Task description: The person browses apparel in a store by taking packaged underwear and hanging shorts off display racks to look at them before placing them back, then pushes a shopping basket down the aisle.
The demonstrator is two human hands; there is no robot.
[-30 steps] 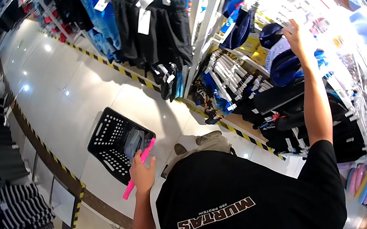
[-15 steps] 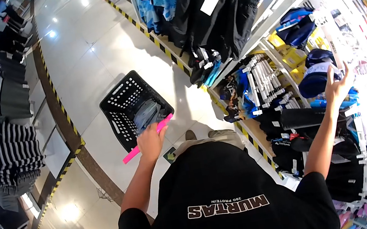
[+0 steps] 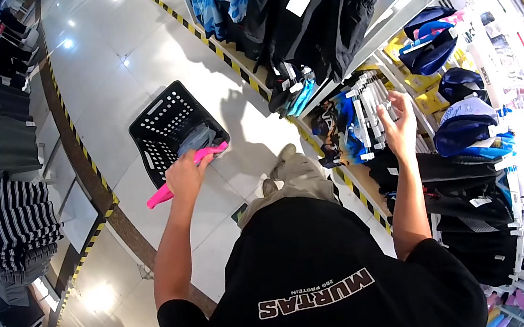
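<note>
Left of centre: left hand, fingers closed round smooth pink handle of perforated black basket. Right of centre: right hand, fingers spread, near white hangers.

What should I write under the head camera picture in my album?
Left hand on the basket's pink handle, right hand open beside hanging clothes.

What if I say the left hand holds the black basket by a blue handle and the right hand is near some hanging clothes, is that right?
Not quite: the handle is pink, not blue. The head view shows it in the left hand. The black basket and the right hand near hanging clothes are right.
</note>
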